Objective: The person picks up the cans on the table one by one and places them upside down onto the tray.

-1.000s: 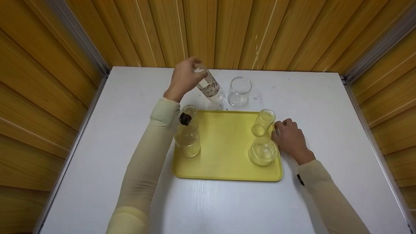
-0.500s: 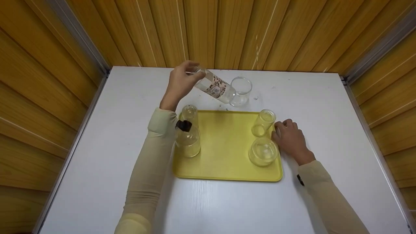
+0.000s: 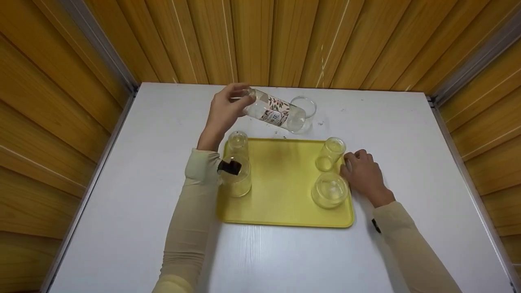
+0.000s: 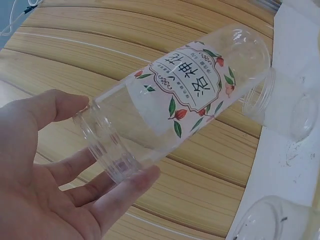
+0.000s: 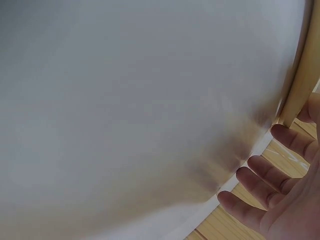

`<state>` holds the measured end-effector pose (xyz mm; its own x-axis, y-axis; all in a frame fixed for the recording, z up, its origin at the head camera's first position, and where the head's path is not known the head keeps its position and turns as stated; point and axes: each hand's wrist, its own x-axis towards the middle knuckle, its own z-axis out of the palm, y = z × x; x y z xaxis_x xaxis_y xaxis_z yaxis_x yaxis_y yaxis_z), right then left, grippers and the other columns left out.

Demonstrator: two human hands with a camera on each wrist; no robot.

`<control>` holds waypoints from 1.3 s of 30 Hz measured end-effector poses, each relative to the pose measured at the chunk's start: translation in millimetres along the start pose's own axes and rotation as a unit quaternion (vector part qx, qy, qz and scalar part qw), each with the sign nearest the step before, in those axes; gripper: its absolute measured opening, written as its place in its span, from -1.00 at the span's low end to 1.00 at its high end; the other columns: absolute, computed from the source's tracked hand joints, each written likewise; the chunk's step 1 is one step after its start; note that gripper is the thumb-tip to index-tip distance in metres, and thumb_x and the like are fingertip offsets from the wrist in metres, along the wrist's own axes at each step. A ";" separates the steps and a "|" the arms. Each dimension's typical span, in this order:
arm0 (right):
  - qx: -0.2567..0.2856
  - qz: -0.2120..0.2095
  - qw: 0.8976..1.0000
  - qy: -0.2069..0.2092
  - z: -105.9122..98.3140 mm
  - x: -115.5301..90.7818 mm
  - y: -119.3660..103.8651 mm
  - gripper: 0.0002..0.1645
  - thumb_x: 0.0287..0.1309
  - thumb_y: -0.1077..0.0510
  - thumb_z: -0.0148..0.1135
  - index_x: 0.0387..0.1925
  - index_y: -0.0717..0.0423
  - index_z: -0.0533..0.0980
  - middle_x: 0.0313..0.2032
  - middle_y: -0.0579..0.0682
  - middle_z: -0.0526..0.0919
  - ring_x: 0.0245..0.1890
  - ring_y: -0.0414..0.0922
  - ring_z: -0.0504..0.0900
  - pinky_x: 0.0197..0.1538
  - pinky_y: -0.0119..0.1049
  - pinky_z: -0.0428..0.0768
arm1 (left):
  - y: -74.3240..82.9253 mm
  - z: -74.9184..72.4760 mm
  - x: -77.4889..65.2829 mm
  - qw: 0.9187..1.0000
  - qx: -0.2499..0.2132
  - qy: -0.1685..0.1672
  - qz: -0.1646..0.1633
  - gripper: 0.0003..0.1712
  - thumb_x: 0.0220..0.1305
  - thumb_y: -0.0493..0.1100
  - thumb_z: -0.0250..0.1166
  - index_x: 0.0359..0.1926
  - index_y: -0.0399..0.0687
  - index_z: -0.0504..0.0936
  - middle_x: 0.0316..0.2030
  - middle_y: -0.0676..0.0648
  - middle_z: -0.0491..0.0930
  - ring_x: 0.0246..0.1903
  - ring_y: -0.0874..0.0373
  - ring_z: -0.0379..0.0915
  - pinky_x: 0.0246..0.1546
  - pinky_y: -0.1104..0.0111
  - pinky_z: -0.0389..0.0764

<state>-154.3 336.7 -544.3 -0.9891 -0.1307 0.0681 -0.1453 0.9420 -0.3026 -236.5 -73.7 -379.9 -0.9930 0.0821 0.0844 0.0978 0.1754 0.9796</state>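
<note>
My left hand (image 3: 226, 110) grips a clear jar (image 3: 279, 112) by its ridged neck end, thumb on one side and fingers on the other. The jar has a white label with red flowers and green leaves, plain in the left wrist view. It is tipped far over, its base pointing right, and overlaps a clear glass vessel (image 3: 308, 105) at the back of the table. By the right edge of the yellow tray (image 3: 281, 183) rests my right hand (image 3: 362, 175), its fingers loosely bent and holding nothing, fingertips close to the tray rim in the right wrist view.
On the tray's left side stand a small glass jar (image 3: 238, 140) and a larger one (image 3: 241, 185). A tall glass (image 3: 331, 152) and a squat glass jar (image 3: 330, 191) stand on its right. The white table (image 3: 122, 183) meets wood-look walls (image 3: 285, 40).
The labelled jar has swung from a steeper tilt to nearly lying flat, its base moving right across the glass vessel. My left wrist has come lower. The right hand has stayed still.
</note>
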 end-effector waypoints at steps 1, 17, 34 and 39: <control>-0.001 0.000 1.000 0.001 0.5 0.3 0.6 -0.57 0.52 0.05 0.14 0.18 0.30 0.54 0.06 0.44 0.45 0.03 0.42 0.49 -0.12 0.39 0.53 | -0.9 0.1 -1.3 1.000 -0.013 -0.002 -0.004 -0.46 0.41 -0.05 0.41 0.35 -0.08 0.62 0.21 -0.14 0.61 0.18 0.02 0.57 0.02 0.20 0.72; -0.006 -0.004 1.000 0.004 -0.6 0.0 -0.4 -0.57 0.53 0.05 0.14 0.18 0.29 0.54 0.08 0.44 0.44 0.04 0.41 0.48 -0.13 0.36 0.54 | -7.3 -0.7 -22.0 0.992 -0.130 0.000 0.004 -0.50 0.46 -0.09 0.34 0.35 -0.09 0.60 0.16 -0.14 0.61 0.14 -0.02 0.59 0.00 0.14 0.73; 0.002 -0.001 1.000 -0.005 -0.9 0.3 -0.7 -0.59 0.53 0.06 0.15 0.18 0.28 0.54 0.10 0.44 0.44 0.07 0.42 0.48 -0.09 0.38 0.53 | -23.8 -2.5 -35.4 0.983 -0.184 0.024 -0.004 -0.52 0.48 -0.09 0.32 0.33 -0.12 0.61 0.20 -0.16 0.60 0.20 -0.14 0.58 0.00 0.12 0.73; 0.005 0.001 1.000 -0.016 -3.4 -0.2 -0.6 -0.58 0.55 0.05 0.14 0.20 0.29 0.52 0.12 0.44 0.42 0.11 0.43 0.45 -0.05 0.40 0.51 | -27.2 -4.6 -38.5 0.982 -0.188 0.022 -0.002 -0.50 0.47 -0.08 0.33 0.34 -0.13 0.60 0.21 -0.18 0.58 0.23 -0.16 0.56 0.02 0.11 0.73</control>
<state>-154.0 337.3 -540.9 -0.9897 -0.1383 0.0366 -0.1428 0.9391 -0.3125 -201.3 -86.1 -409.0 -0.9960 0.0383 0.0804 0.0712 -0.2002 0.9772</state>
